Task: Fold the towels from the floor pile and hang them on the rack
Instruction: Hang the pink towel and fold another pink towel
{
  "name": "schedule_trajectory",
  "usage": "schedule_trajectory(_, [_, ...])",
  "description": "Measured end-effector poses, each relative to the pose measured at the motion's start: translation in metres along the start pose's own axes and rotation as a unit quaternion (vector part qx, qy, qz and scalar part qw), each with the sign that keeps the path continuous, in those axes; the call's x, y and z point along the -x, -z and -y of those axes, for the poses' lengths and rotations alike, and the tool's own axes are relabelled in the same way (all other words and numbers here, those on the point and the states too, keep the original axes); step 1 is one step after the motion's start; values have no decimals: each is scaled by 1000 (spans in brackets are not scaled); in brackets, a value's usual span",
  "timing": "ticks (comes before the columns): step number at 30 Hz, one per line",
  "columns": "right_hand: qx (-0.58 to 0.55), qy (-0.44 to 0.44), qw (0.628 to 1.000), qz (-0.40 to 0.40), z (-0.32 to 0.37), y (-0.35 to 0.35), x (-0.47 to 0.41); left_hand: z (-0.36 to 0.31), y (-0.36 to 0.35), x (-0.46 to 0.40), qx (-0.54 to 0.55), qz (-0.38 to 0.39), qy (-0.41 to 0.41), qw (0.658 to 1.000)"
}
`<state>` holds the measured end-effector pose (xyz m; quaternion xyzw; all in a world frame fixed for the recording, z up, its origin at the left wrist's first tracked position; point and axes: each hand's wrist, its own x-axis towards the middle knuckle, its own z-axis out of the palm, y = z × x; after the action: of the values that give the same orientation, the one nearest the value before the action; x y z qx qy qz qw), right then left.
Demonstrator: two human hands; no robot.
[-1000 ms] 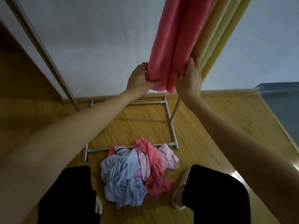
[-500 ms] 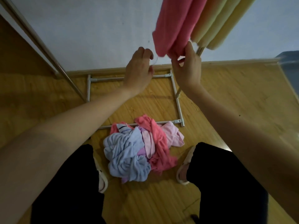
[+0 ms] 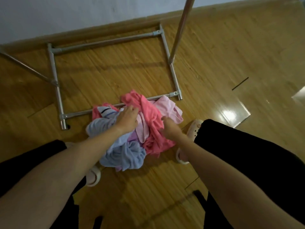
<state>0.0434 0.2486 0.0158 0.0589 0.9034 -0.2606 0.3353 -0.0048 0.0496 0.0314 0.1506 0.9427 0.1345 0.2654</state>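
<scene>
1. Both hands are down in the towel pile (image 3: 132, 134) on the floor between the feet: left hand (image 3: 127, 119) rests on top with fingers loosely spread, gripping nothing that I can see; right hand (image 3: 168, 125) has its fingers curled into the coral towel (image 3: 153, 121), though how firm that pinch is I can't tell
2. I'd pick just one towel. The coral one under the right hand lies on top, so it should come free easiest
3. Find an edge or corner first, don't grab a wad
4. Light blue towel (image 3: 122, 154) sits under the left wrist, tangled in, so hold it down while lifting
5. Rack base (image 3: 55, 70) is just beyond the fingertips, with one bar under the pile's far edge, so lift straight up to avoid snagging
</scene>
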Motion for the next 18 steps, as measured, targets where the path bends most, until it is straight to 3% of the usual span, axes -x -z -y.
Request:
schedule_trajectory(5, [-7,-8,999,50,-45,-76,-4,-16,-59,-18,-6,125,-36,992])
schedule_trajectory(10, [-23,-8,998,51,-55,-106,-7,-30,-86,-31,-83,172,-66,979])
schedule_trajectory(14, [-70,-59,995,-26,-51,-120,-25,-25,-91,-35,-117,150,-61,980])
schedule_trajectory(18, [-13,-7,1000,-21,-44,-115,-26,-24,-86,-27,6,46,-60,997])
